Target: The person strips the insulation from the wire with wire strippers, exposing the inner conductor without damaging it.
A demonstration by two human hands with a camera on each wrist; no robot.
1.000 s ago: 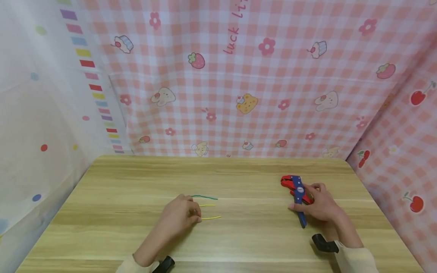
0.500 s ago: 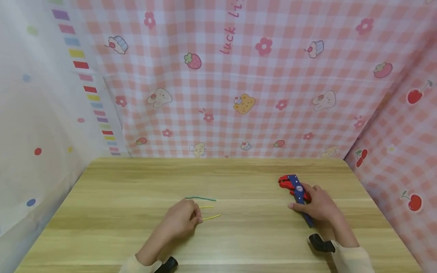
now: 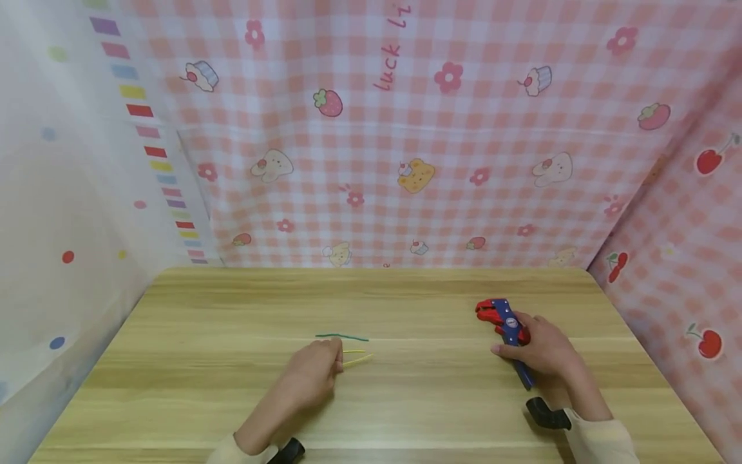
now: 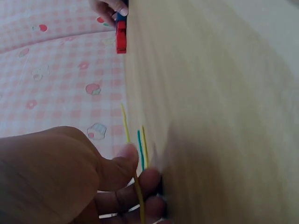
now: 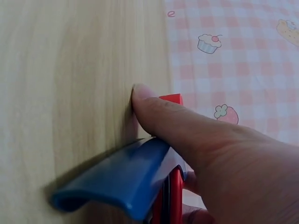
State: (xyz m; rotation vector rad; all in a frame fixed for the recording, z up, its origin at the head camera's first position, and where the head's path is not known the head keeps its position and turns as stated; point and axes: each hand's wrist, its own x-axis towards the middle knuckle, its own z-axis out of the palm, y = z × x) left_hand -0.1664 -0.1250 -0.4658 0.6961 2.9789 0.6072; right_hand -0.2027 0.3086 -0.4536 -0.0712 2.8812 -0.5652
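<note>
The left hand [image 3: 313, 372] pinches one yellow wire [image 4: 124, 120] between thumb and finger; the left wrist view shows this pinch, which the head view conceals. On the far side lie a second yellow wire [image 3: 355, 351] and a green wire [image 3: 342, 336]. At right, the right hand [image 3: 543, 347] grips the red-and-blue tool [image 3: 505, 318]. Compared with half a second ago, the pinched wire's right tip sits closer to the second.

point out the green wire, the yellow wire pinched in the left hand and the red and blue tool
Green wire [image 3: 348, 336]: head view, near the middle of its length.
Pinched yellow wire [image 4: 125, 123]: left wrist view, on its upper exposed stretch.
Red and blue tool [image 3: 510, 323]: head view, on its blue body.
</note>
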